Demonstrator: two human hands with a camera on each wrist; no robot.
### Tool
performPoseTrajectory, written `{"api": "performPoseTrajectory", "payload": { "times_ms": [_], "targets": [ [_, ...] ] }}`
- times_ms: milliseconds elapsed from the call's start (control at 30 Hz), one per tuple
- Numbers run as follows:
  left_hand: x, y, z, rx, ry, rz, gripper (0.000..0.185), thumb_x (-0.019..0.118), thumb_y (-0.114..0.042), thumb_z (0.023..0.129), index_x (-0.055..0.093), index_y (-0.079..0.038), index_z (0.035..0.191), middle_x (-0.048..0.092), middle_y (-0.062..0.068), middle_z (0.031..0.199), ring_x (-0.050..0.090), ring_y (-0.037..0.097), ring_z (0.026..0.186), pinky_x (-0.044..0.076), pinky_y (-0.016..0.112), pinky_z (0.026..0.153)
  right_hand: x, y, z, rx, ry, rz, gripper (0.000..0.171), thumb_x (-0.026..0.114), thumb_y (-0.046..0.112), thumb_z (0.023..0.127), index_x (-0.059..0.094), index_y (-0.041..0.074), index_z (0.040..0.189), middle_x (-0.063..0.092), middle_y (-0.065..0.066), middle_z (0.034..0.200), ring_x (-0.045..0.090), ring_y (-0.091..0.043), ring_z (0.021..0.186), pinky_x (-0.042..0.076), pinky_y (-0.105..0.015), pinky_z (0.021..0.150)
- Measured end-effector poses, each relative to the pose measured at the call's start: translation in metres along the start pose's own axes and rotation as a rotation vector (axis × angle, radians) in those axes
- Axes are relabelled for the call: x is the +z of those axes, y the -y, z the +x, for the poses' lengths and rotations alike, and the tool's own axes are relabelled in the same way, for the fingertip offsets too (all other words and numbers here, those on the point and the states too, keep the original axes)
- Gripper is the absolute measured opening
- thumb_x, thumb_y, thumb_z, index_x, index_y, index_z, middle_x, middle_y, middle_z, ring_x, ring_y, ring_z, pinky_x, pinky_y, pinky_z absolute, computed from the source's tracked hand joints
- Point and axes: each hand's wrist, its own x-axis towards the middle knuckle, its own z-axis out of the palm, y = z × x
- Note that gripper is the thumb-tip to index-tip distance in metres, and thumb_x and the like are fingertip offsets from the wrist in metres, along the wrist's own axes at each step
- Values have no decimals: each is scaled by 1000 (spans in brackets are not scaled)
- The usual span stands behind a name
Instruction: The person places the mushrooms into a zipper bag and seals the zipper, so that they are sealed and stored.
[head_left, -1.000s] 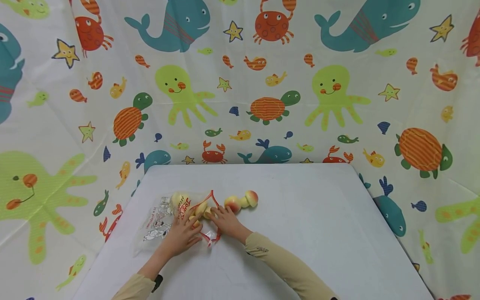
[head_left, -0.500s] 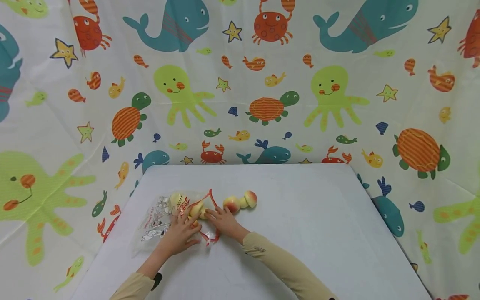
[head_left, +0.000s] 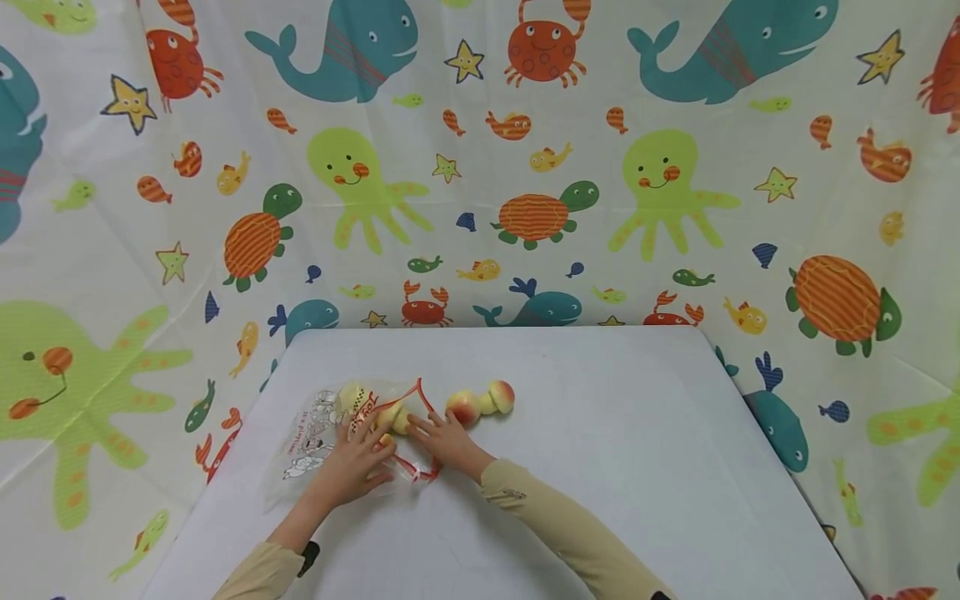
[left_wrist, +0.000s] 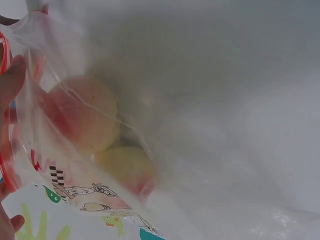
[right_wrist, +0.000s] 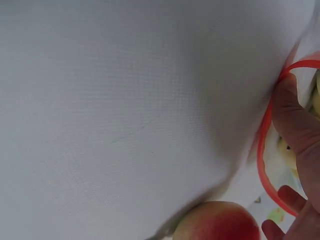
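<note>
Plastic bag (head_left: 330,437), clear with printed figures and a red-edged mouth (head_left: 416,417); lies flat on the white table (head_left: 600,433), left of centre, mouth turned toward the right; peaches inside (left_wrist: 87,120), two plainly seen through the film in the left wrist view; bag probably kept flat and held wide so fruit can pass the opening.
Left hand (head_left: 352,467); palm down on the bag, fingers spread and fairly straight, seemingly pinning the film; whether any finger pinches the plastic cannot be told.
Right hand (head_left: 446,442); at the mouth, fingertips against the red rim (right_wrist: 265,150), appearing to hold it apart; a true pinch is not clear.
Loose peaches (head_left: 480,404); two, touching, on the table just beyond the right hand.
Forearms in tan sleeves (head_left: 555,533); converging on the bag from the near edge.
</note>
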Motion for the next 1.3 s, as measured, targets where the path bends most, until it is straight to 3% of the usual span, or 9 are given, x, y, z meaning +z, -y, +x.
{"api": "performPoseTrajectory", "payload": {
  "times_ms": [100,200,433,633,933,1300],
  "targets": [
    [1,0,0,3,-6,-2,43,74,-46,61,60,-21,94,56,13,120,43,39,117,29,64,90,-1,1,3,-10,83,-11,72,60,42,77,26,32,139,21,13,148,38,-13,128,38,-38,99],
    [1,1,0,1,-6,-4,43,74,-45,61,58,-20,92,56,13,120,44,39,117,30,63,91,-2,1,3,-15,108,-35,71,58,44,78,24,33,140,18,14,148,36,-12,129,37,-38,100],
    [2,0,-3,13,4,-31,43,76,-42,61,59,-20,93,55,13,123,41,40,120,33,62,90,1,1,-6,-27,-44,-42,60,53,34,82,31,31,137,27,14,145,42,-11,123,40,-33,93],
    [2,-2,-4,32,-5,-48,44,77,-42,60,59,-21,95,55,13,123,40,39,120,34,60,90,2,-3,-16,-9,-176,22,56,58,33,77,43,29,131,36,9,141,45,-13,116,39,-33,90],
    [5,-3,-5,45,-11,-76,45,76,-41,60,56,-21,95,54,12,123,37,39,123,34,61,90,-2,-19,-29,18,-173,202,60,67,36,75,44,24,130,36,2,142,42,-15,118,33,-36,94],
    [3,-5,-5,26,-12,-95,47,78,-38,59,57,-21,98,53,13,126,35,39,124,28,61,94,-2,-39,-43,27,-215,329,54,64,30,80,45,19,130,37,-3,140,39,-18,120,35,-37,91]
  ]
}}
